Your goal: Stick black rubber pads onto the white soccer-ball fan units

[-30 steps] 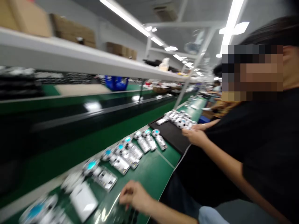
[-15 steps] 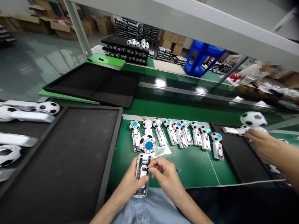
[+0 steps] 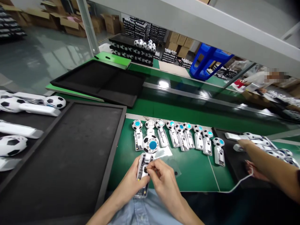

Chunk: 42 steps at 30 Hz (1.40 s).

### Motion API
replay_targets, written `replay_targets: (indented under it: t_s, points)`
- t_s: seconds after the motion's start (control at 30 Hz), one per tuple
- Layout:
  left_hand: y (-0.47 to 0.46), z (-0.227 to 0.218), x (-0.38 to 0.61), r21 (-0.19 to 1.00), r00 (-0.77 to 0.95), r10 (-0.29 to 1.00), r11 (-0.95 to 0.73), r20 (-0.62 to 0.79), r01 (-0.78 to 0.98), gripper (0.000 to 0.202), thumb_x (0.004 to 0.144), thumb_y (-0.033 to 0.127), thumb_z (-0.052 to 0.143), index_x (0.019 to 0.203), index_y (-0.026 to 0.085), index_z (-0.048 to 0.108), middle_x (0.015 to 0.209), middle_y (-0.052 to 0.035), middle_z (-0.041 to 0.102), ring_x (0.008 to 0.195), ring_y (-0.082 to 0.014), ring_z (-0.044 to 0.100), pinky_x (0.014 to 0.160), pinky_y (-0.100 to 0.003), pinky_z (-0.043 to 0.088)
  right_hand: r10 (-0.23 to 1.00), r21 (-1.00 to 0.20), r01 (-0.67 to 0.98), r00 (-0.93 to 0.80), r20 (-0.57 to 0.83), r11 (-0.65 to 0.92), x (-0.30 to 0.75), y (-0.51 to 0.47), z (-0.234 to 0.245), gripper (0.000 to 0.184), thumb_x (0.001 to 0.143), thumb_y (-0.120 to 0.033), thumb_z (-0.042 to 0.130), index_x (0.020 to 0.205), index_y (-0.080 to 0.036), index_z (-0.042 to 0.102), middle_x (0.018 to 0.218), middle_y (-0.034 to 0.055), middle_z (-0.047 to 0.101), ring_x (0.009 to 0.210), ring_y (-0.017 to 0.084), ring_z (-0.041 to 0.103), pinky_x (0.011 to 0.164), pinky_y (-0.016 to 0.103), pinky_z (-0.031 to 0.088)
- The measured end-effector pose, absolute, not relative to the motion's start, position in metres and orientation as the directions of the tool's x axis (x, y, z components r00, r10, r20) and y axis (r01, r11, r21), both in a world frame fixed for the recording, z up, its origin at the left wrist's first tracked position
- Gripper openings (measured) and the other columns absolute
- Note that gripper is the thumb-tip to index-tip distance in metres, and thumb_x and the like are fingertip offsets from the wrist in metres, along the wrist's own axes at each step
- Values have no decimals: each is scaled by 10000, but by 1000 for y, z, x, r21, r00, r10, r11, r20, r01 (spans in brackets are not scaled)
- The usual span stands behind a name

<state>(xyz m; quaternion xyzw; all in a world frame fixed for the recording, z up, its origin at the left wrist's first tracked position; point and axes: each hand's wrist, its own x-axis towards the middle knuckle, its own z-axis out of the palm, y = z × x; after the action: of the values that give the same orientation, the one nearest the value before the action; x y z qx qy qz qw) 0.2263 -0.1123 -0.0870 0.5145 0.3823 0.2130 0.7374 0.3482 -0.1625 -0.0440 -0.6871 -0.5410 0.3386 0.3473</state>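
- At the near edge of the green bench (image 3: 194,175), the right hand (image 3: 165,182) pinches its fingertips (image 3: 150,168) narrowly onto the open face of the fan unit (image 3: 151,146)
- The left hand (image 3: 130,184) wraps the unit's handle from the left, football-patterned head pointing away above both hands
- Just beyond lies a row of like units (image 3: 178,137); a black tray (image 3: 70,162) sits left, a co-worker's arm (image 3: 269,165) right

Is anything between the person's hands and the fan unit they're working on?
Nothing visible. The left hand grips the fan unit by its handle; the right hand pinches at its open face; the row of other units lies beyond.
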Motion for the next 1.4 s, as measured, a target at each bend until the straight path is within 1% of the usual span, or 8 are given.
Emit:
replay_targets:
  t_s: [0.13,0.73,0.83,0.9,1.03,1.23,1.3,1.4]
  points:
    - [-112,-87,227,920,621,707,386,-339,63,589,665,196,537,1226,147,365,1168,-100,545,1045,-234,538,904,-323,418,968,-848,485,218,-121,-216,347,-162,-46,132,808,-110,453,738,-179,541,725,-3,549,649,115,507,593,212,366]
    - [-117,-95,227,934,645,706,355,-294,38,579,716,179,525,1261,165,329,1246,-99,503,1137,-233,486,953,-318,393,970,-829,521,225,-93,-201,347,-164,-46,136,804,-90,469,745,-181,552,727,-9,547,645,107,515,589,198,382]
    - [-118,-96,227,939,637,712,341,-295,53,571,722,193,535,1255,164,332,1254,-108,497,1133,-242,487,953,-327,393,976,-821,547,211,-55,-164,347,-166,-46,146,816,-88,465,756,-183,558,734,-6,544,641,108,518,586,203,394]
    - [-118,-95,225,939,636,716,341,-288,41,570,738,223,543,1264,163,332,1268,-114,488,1148,-254,476,970,-339,382,978,-817,567,206,16,-107,346,-167,-47,155,832,-91,457,775,-182,569,745,2,548,654,112,530,602,207,415]
    - [-118,-93,223,937,639,723,349,-261,-13,550,814,346,507,1305,172,332,1304,-110,468,1213,-269,422,1038,-364,312,969,-794,607,170,180,41,345,-173,-51,219,878,-86,400,899,-178,598,825,39,555,749,128,572,682,227,464]
    - [-119,-92,225,934,557,776,358,-296,-2,520,838,432,473,1281,173,390,1301,-101,486,1228,-263,412,1049,-356,306,953,-716,677,71,295,171,346,-183,-59,463,849,-5,318,1206,-209,531,954,86,541,856,161,573,724,278,494]
    - [-120,-92,227,927,520,794,375,-316,-11,516,821,434,492,1255,166,417,1273,-98,515,1205,-261,442,1032,-347,330,953,-706,688,72,296,167,346,-184,-61,509,832,5,321,1240,-229,514,998,92,531,895,176,562,753,303,496]
    - [-120,-87,230,891,452,804,453,-386,-45,470,798,444,506,1186,179,479,1178,-74,591,1123,-259,518,960,-335,411,971,-717,688,74,227,115,344,-186,-61,576,814,-6,344,1322,-259,438,1204,112,454,1054,214,513,858,356,475]
